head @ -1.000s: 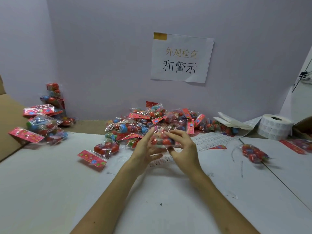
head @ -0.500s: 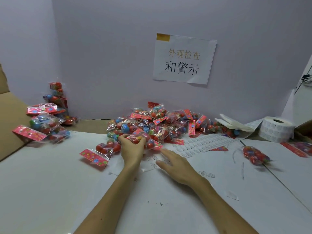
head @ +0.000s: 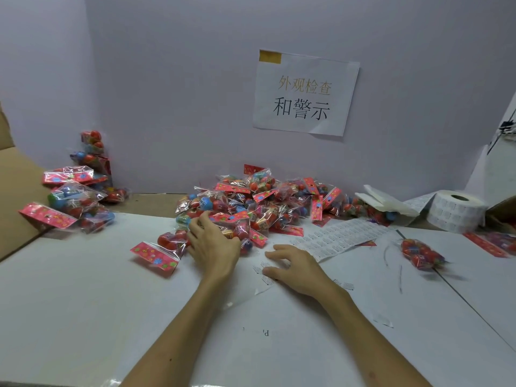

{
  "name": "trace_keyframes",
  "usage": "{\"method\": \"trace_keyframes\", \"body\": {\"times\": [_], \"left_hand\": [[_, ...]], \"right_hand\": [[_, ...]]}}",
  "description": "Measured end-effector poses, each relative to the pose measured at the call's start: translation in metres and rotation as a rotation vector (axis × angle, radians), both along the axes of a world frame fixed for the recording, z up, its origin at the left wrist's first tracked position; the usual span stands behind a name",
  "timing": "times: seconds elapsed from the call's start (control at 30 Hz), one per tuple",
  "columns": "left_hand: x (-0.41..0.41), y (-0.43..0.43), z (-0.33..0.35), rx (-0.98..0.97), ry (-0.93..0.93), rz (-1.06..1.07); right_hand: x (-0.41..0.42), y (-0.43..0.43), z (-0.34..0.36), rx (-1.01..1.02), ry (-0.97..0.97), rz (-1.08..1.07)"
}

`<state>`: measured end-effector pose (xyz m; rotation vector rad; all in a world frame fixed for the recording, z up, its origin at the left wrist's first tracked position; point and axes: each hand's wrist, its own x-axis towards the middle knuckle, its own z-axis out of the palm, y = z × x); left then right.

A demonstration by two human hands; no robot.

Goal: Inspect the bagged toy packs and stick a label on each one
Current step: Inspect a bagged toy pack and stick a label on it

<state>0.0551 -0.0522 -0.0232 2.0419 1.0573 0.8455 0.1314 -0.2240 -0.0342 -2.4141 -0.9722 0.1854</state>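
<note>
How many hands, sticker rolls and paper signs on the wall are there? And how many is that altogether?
Hands: 2 (left hand, right hand)
Sticker roll: 1
Wall sign: 1
Total: 4
The toy bags in the heap overlap too much to count.

We see a white paper sign [head: 304, 93] printed with Chinese characters, a yellow patch at its top left corner, on the pale wall [head: 181, 93] behind the white table [head: 83, 303]. Brown cardboard [head: 16, 196] borders the table's left side.
</note>
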Motion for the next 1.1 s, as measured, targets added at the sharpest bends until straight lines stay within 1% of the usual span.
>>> {"method": "trace_keyframes", "body": {"times": [0.03,0.1,0.17,0.2,0.23,0.27,0.3,0.33,0.4,0.47,0.53,0.6,0.67,0.77,0.93,1.03,1.1], "left_hand": [[0.000,-0.001,0.001,0.031,0.009,0.003],[-0.001,-0.006,0.003,0.187,0.007,-0.004],[-0.002,-0.014,0.004,0.384,-0.086,-0.083],[-0.002,-0.018,0.005,0.435,-0.162,-0.178],[-0.002,-0.022,0.005,0.423,-0.232,-0.309],[-0.002,-0.025,0.006,0.366,-0.274,-0.443],[-0.001,-0.029,0.005,0.303,-0.274,-0.552],[0.000,-0.032,0.005,0.260,-0.234,-0.635],[0.000,-0.037,0.000,0.248,-0.085,-0.718],[0.000,-0.038,-0.006,0.260,0.039,-0.734],[-0.004,-0.037,-0.007,0.250,0.046,-0.719],[-0.006,-0.035,-0.002,0.163,0.006,-0.715],[-0.005,-0.032,0.004,-0.012,-0.023,-0.724],[-0.004,-0.029,0.012,-0.297,-0.079,-0.748],[-0.005,-0.024,0.015,-0.532,-0.137,-0.726],[-0.006,-0.023,0.017,-0.728,-0.195,-0.723],[-0.007,-0.021,0.018,-0.873,-0.239,-0.734]], "right_hand": [[0.000,-0.001,0.000,0.013,0.009,-0.007],[0.001,-0.002,0.001,0.045,0.011,-0.026],[0.001,-0.003,0.001,0.090,0.008,-0.052],[0.002,-0.003,0.001,0.108,0.003,-0.066],[0.002,-0.003,0.001,0.119,-0.004,-0.081],[0.003,-0.003,0.002,0.127,-0.012,-0.098],[0.004,-0.003,0.002,0.133,-0.019,-0.116],[0.005,-0.004,0.003,0.141,-0.026,-0.132],[0.007,-0.005,0.006,0.167,-0.034,-0.157],[0.010,-0.006,0.008,0.204,-0.053,-0.175],[0.012,-0.007,0.010,0.267,-0.070,-0.181],[0.013,-0.008,0.013,0.365,-0.074,-0.158],[0.013,-0.011,0.016,0.445,-0.120,-0.107],[0.013,-0.014,0.020,0.491,-0.187,-0.068],[0.014,-0.018,0.023,0.477,-0.141,-0.024],[0.012,-0.016,0.023,0.456,-0.233,-0.014],[0.012,-0.014,0.022,0.393,-0.318,0.001]]}}
